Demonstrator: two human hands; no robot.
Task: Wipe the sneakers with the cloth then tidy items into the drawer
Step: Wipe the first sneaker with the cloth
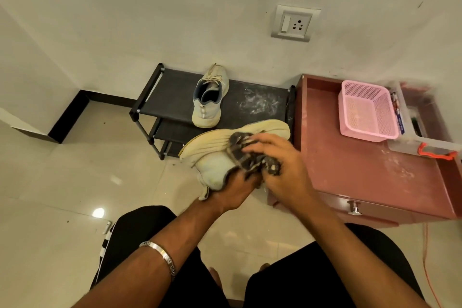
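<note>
A pale sneaker (220, 152) lies on its side in mid-air, its yellowed sole turned up and away from me. My left hand (233, 191) grips it from below at the heel end. My right hand (280, 167) presses a dark patterned cloth (246, 155) against the sneaker's side and sole, fingers curled over the cloth. The second sneaker (210, 100) stands upright on the top shelf of a black shoe rack (170, 92). A reddish cabinet (362, 165) to the right has a shut drawer with a metal knob (354, 207).
A pink plastic basket (367, 111) and a clear box with small items (415, 120) sit on the cabinet top. An orange-red cord (436, 154) lies by the box. A wall socket (295, 23) is above. My knees in black shorts fill the bottom.
</note>
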